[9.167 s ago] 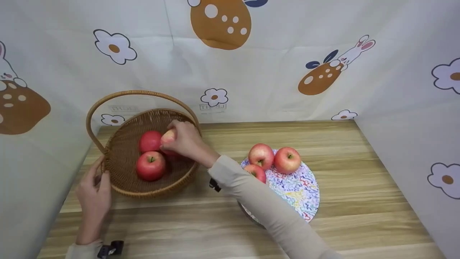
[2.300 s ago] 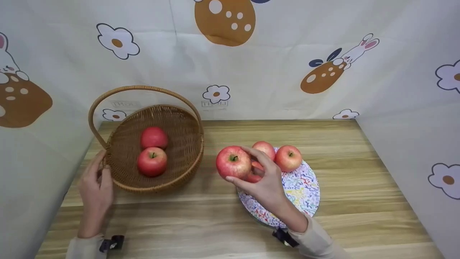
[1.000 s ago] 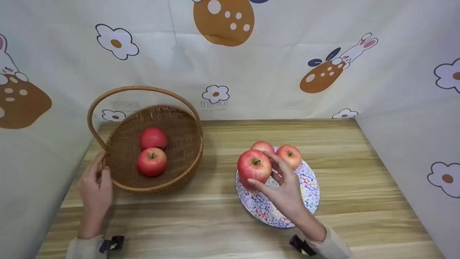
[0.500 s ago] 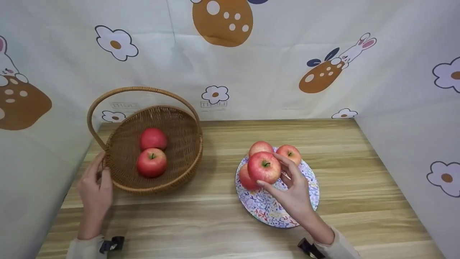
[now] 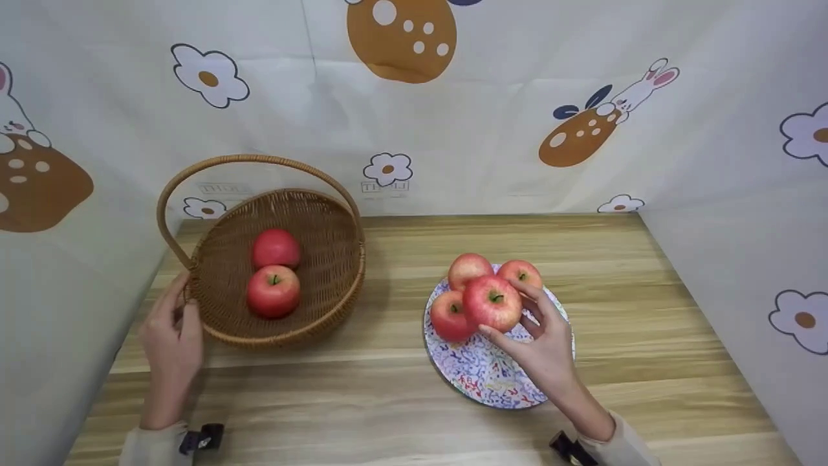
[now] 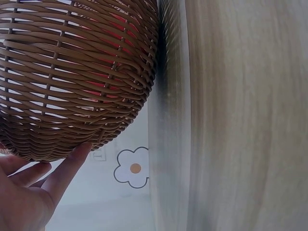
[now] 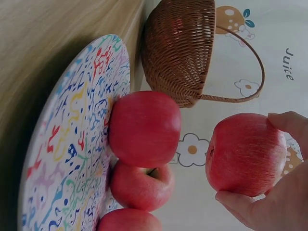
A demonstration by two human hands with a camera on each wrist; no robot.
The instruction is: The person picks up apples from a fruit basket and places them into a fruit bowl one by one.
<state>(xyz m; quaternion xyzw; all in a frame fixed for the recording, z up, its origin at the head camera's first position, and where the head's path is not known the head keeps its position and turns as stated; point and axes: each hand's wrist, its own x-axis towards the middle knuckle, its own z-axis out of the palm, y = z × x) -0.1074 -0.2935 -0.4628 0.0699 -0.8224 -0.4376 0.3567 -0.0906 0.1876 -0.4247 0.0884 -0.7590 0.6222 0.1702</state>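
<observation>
My right hand [image 5: 543, 353] holds a red apple [image 5: 491, 304] between thumb and fingers. The right wrist view shows this apple [image 7: 245, 155] raised off the plate, with a gap to the apples below. Three other apples sit together at the back left of a round, colourfully speckled plate [image 5: 479, 385]: one at left [image 5: 449, 318], one behind [image 5: 468, 266], one at right [image 5: 521, 272]. On the left, my left hand [image 5: 171, 343] grips the wicker basket [image 5: 330, 252] at its left rim by the handle's foot. Inside lie two red apples [image 5: 273, 292].
The basket's tall arched handle [image 5: 252, 158] rises above its opening. Everything stands on a wood-grain table [image 5: 388, 401]. Patterned sheeting [image 5: 453, 142] encloses the back and both sides. A small black device [image 5: 202, 440] sits on my left wrist.
My right hand took an apple out of the basket, carried it right and now has it over the plate, still drifting slightly right and down. My left hand has stayed on the basket.
</observation>
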